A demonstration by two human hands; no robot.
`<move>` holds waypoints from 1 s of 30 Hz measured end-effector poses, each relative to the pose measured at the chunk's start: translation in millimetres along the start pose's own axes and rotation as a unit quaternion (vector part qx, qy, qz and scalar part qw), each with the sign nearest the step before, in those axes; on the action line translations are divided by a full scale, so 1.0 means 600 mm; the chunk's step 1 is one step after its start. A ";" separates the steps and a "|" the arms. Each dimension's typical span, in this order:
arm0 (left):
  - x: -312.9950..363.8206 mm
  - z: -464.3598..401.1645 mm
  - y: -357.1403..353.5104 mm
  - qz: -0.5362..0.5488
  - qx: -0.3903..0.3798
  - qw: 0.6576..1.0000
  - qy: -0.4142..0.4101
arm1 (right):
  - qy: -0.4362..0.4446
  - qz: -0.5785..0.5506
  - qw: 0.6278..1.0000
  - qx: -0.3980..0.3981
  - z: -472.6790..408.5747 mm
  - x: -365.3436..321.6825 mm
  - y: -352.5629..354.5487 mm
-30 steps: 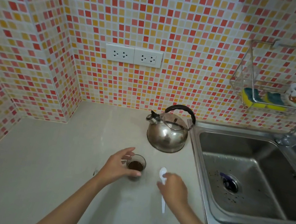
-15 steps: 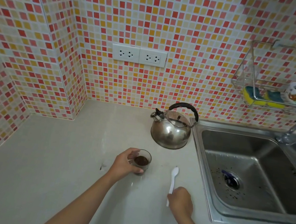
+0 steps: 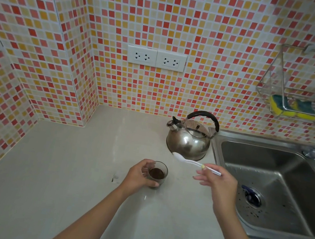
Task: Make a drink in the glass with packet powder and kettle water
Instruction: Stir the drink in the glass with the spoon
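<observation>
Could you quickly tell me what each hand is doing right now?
Left hand: grips the glass.
Right hand: pinches the white plastic spoon.

home kitchen | steel sink [image 3: 278, 184] | tiled wall [image 3: 208, 24] | kettle [image 3: 189, 143]

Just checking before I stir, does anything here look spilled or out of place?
Nothing spilled. One oddity: a small torn scrap lies on the counter left of the glass, and a blue object sits by the sink drain.
</observation>
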State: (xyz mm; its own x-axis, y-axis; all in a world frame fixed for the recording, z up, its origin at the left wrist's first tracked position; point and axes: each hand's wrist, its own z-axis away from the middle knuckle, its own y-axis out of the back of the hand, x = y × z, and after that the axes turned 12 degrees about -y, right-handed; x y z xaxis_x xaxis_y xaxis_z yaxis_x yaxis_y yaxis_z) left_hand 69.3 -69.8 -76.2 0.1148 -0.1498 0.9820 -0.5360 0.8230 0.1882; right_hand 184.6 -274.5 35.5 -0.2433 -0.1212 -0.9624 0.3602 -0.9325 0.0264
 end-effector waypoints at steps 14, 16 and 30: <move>0.003 -0.001 0.004 -0.016 -0.013 1.000 -0.009 | 0.056 0.340 0.926 -0.154 -0.046 0.016 -0.138; 0.003 -0.001 0.005 -0.019 -0.015 1.000 -0.014 | 0.032 0.301 0.942 -0.149 -0.052 0.022 -0.152; 0.006 -0.006 0.009 -0.044 -0.026 0.999 -0.007 | 0.058 0.402 0.904 -0.135 -0.068 0.056 -0.147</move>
State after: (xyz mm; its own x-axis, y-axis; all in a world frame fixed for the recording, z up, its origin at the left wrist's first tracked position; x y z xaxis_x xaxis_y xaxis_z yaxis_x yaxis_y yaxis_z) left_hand 69.7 -63.9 -72.0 0.1471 -0.2294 0.9622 -0.4799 0.8340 0.2722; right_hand 181.1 -182.6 -10.4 0.2857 -0.6714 -0.6838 0.5891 -0.4398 0.6779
